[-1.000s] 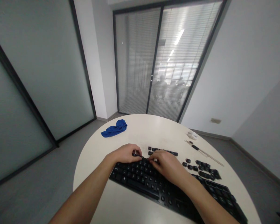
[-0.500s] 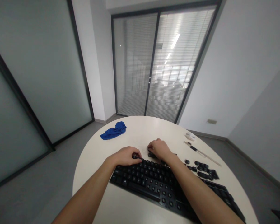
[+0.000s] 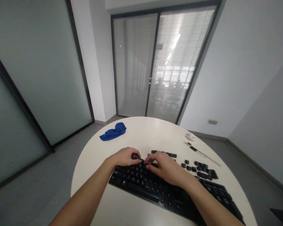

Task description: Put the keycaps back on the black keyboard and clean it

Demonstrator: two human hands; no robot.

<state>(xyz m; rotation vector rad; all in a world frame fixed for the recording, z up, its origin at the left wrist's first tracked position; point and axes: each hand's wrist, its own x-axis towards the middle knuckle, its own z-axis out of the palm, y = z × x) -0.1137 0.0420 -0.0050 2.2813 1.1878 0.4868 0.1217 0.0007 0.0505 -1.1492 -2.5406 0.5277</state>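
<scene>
A black keyboard point(image 3: 141, 190) lies at an angle on the round white table, with keycaps off part of its middle and right. My left hand point(image 3: 126, 156) rests at its upper left edge, fingers curled together around something too small to make out. Over the keyboard's top row is my right hand point(image 3: 163, 164), thumb and fingertips drawn together near the left hand; whatever they hold is hidden. Just beyond the right hand lies a row of loose black keycaps point(image 3: 171, 155). More loose keycaps point(image 3: 202, 169) sit in a group to the right.
A crumpled blue cloth point(image 3: 113, 131) lies at the table's far left. Toward the right edge are a thin brush-like tool point(image 3: 202, 153) and a small whitish item point(image 3: 190, 137). The round table point(image 3: 143, 128) has its far edge before a glass door with blinds.
My right hand has moved from the loose keycaps beyond the keyboard back toward me, onto its top row beside my left hand. The left hand has barely moved.
</scene>
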